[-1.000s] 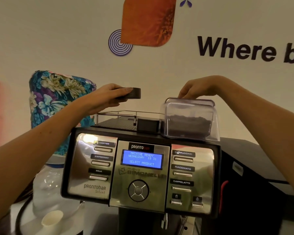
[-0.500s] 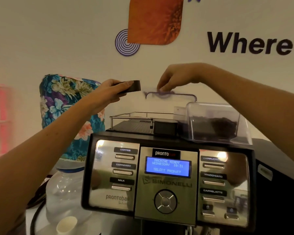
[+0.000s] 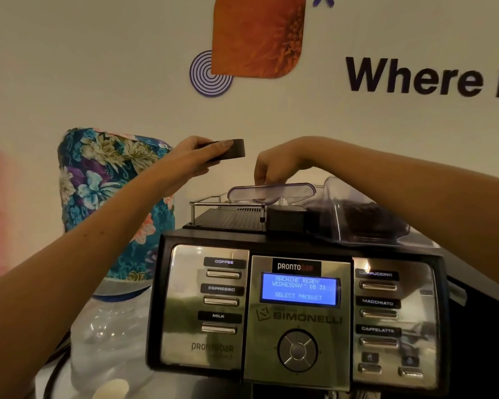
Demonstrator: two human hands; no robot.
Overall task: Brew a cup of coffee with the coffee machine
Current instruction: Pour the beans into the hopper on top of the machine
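A black and steel coffee machine (image 3: 297, 318) fills the lower middle, its blue screen reading "machine ready, select product". On its top right stands a clear bean hopper (image 3: 360, 217), uncovered, with dark beans inside. My right hand (image 3: 274, 165) pinches the hopper's clear lid (image 3: 271, 192), which lies flat over the machine's top rack, left of the hopper. My left hand (image 3: 193, 156) holds a small flat black cap (image 3: 231, 149) in the air above the rack.
A flower-patterned cover (image 3: 107, 197) sits over a large water bottle (image 3: 110, 335) left of the machine. A white paper cup (image 3: 113, 390) shows at the bottom edge. A wall with printed lettering stands close behind.
My right hand lifted the clear lid off the bean hopper, carried it left and lowered it onto the top rack. My left hand kept the black cap raised.
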